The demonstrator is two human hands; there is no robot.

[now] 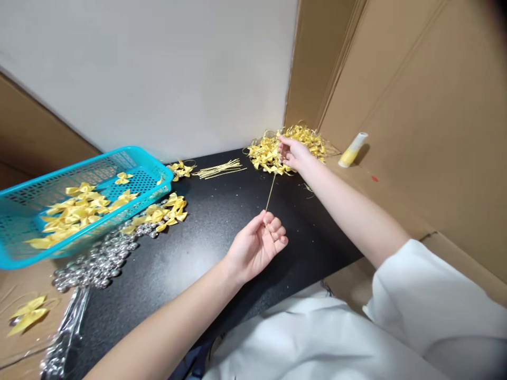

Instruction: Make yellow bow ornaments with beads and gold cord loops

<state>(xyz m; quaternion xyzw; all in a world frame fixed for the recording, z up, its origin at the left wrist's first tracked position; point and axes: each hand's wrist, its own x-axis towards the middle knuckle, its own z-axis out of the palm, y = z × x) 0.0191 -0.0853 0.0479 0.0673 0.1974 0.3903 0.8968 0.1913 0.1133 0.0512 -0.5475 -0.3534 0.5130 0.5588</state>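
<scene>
While the left hand (257,240) pinches cord (271,192) (yellowish), bows (264,154) lie heaped.

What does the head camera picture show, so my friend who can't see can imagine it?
A person's left hand pinches a thin yellow cord above a black table, while the right hand is by a pile of yellow bows. At picture left, a blue basket holds more bows, with shiny silver beads along its near side.

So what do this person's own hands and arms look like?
The left hand and right hand are bare, without gloves or visible rings. The right forearm emerges from a loose white sleeve; the left forearm shows none.
</scene>
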